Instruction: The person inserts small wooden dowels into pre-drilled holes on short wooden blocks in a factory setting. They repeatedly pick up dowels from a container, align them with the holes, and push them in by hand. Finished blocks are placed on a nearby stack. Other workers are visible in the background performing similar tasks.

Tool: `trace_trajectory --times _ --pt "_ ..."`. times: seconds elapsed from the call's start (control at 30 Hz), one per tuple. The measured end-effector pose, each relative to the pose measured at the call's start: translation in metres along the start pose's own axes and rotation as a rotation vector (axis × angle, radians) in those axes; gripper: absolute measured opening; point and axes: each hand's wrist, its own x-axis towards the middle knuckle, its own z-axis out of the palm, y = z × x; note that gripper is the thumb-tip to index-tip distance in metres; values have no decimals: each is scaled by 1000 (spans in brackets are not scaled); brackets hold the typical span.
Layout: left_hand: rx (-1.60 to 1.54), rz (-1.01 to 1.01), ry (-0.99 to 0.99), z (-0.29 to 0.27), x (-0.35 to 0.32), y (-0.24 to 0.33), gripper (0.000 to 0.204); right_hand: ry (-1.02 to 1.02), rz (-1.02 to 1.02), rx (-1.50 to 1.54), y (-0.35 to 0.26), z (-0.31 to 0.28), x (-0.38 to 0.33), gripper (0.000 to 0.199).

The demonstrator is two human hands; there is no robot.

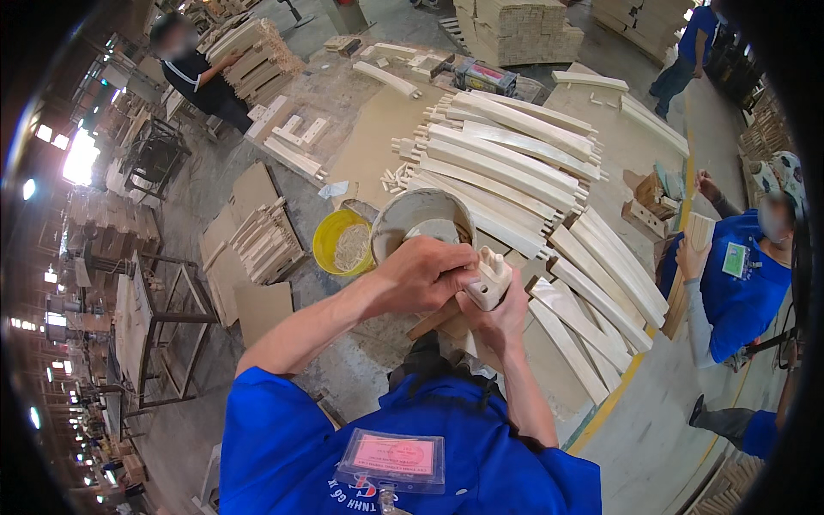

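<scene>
My right hand (502, 316) is wrapped around a pale wooden furniture part (490, 287), its end turned up toward me. A hole shows in that end face, and peg-like tips stand at its far side. Against the left side of this end, my left hand (422, 273) has its fingers closed in a pinch; whatever they hold is hidden. Just beyond my left hand stands a grey-white bucket (396, 213) with a pale lump or container inside. Left of it is a yellow bucket (321, 243) holding many small wooden dowels.
Curved wooden pieces (506, 163) with pegged ends lie in rows ahead and to the right. More slats (262, 245) lie on boards at left. A co-worker (742, 275) in blue holds wood at the right; another person (202, 73) stands far left by stacked wood.
</scene>
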Motion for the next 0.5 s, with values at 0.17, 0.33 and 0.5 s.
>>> trace_trajectory --times 0.17,0.33,0.5 --pt "-113 -289 -368 -19 36 -103 20 69 71 18 1 -9 10 71" --pt "929 -534 -646 63 -15 -256 18 80 89 61 -3 -15 7 71" --pt "860 -330 -978 73 4 -266 28 175 108 77 13 -20 -1 72"
